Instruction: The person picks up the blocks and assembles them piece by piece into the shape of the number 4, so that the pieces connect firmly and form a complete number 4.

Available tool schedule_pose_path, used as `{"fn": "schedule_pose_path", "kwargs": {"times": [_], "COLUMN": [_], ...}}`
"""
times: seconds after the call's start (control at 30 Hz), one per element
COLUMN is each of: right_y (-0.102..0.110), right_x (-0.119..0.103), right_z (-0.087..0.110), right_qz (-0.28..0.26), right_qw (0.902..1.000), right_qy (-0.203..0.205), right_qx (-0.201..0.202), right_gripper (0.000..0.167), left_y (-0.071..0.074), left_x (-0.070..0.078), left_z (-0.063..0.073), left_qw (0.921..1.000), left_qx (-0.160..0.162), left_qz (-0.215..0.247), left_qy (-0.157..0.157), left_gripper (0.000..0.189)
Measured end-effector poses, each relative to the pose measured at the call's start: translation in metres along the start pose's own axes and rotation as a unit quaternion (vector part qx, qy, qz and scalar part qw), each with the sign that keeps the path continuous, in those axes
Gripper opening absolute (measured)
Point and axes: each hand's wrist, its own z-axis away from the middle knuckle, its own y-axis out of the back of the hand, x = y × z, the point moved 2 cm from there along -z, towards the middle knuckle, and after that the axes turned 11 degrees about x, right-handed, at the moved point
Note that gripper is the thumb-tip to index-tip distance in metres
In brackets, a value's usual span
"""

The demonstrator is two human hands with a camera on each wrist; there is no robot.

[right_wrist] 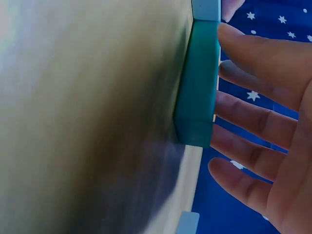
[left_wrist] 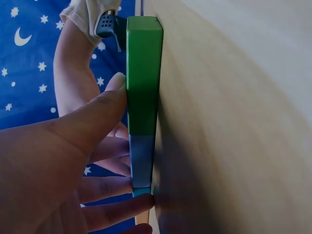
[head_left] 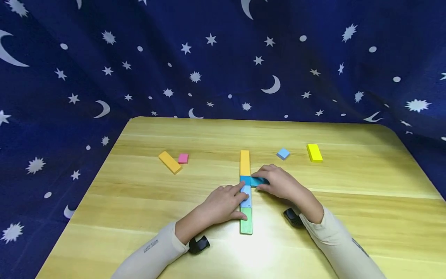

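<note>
the teal bar (head_left: 259,181) lies flat on the table (head_left: 348,174), pinched between the thumb and fingers of the right hand (head_left: 277,182), which partly cover its far edge and right end. its left end meets a small teal square (head_left: 245,179); whether that is a separate block is hard to tell. left of and nearer than the bar, a light blue block (head_left: 245,203) and then a green block (head_left: 246,225) continue from the square in a straight row; an orange block (head_left: 245,162) extends beyond it. the left hand (head_left: 223,203) has its fingers spread, touching the square, the light blue block and the green block, hiding part of each. the left wrist view shows the green block's side, which the head view does not. beyond the bar and to its right sit a blue cube (head_left: 283,154) and a yellow block (head_left: 314,153); well to its left, a pink cube (head_left: 183,158) and a slanted orange block (head_left: 170,162). the right wrist view cuts off a pale blue piece (right_wrist: 206,9) touching the bar.
</note>
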Motion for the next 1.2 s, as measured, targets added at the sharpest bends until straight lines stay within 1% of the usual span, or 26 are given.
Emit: {"fn": "schedule_pose_path", "kwargs": {"times": [0.13,0.2,0.3,0.5,0.83,1.2], "right_y": [-0.002,-0.002,-0.003,-0.003,-0.004,0.001], "right_x": [-0.002,-0.001,-0.003,-0.004,-0.005,-0.012], "right_z": [-0.002,-0.002,-0.001,-0.001,0.0,0.002], "right_qz": [0.003,0.007,0.009,0.012,0.019,0.017], "right_qw": [0.9999,0.9999,0.9998,0.9998,0.9996,0.9997], "right_qy": [0.005,0.003,-0.004,-0.005,-0.006,-0.002], "right_qx": [0.01,0.013,0.016,0.014,0.018,0.017], "right_gripper": [0.032,0.031,0.03,0.029,0.03,0.034], "left_y": [0.0,0.0,0.0,0.001,0.001,0.002], "left_x": [-0.001,0.0,0.0,0.0,0.0,0.0], "left_z": [0.0,-0.001,0.001,0.002,0.002,0.001], "left_qw": [1.0,1.0,0.9999,0.9996,0.9997,0.9998], "left_qx": [0.004,0.006,0.011,0.021,0.018,0.011], "left_qz": [-0.006,-0.005,-0.007,-0.013,-0.012,-0.006], "left_qy": [0.0,-0.003,-0.007,-0.011,-0.011,-0.014], "left_gripper": [0.062,0.062,0.062,0.061,0.061,0.06]}}
